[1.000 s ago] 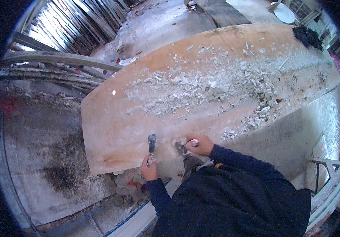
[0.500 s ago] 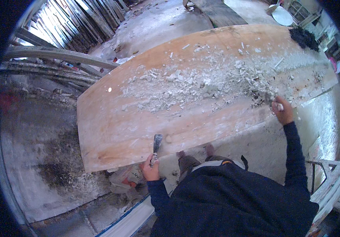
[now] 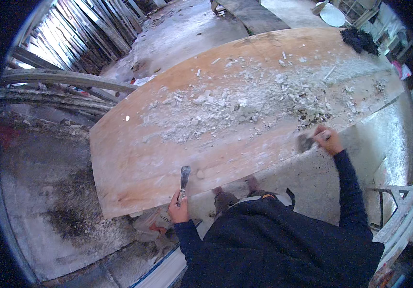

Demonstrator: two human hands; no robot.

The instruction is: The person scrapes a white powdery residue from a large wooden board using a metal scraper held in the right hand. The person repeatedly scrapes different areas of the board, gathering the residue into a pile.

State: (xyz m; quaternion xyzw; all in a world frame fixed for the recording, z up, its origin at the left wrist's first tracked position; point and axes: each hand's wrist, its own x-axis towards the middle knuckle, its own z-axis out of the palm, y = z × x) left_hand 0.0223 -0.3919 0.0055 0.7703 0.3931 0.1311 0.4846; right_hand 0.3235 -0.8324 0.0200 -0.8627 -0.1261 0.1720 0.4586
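A putty knife (image 3: 185, 177) with a dark blade points upward from my left hand (image 3: 178, 207), whose fingers wrap its handle at the board's near edge. My right hand (image 3: 329, 140) is closed on a short-handled tool (image 3: 305, 142) with a wide grey end, smeared by motion; its exact kind is unclear. That end is at the near right edge of a large, curved wooden board (image 3: 134, 182). White and grey flakes and crumbs (image 3: 235, 103) lie in a long heap across the board's middle. Darker bits mix in at the heap's right end, just beyond my right hand.
A black, shaggy bundle (image 3: 360, 41) sits on the board's far right corner. Curved timber pieces (image 3: 67, 77) lie at the left. A pale sack (image 3: 151, 225) is below the near left edge. At the lower right stands a whitish wooden frame (image 3: 401, 216).
My right hand has moved left and toward me, bringing the wide grey end of its tool into sight. My left hand still grips the putty knife. The whole view has shifted slightly.
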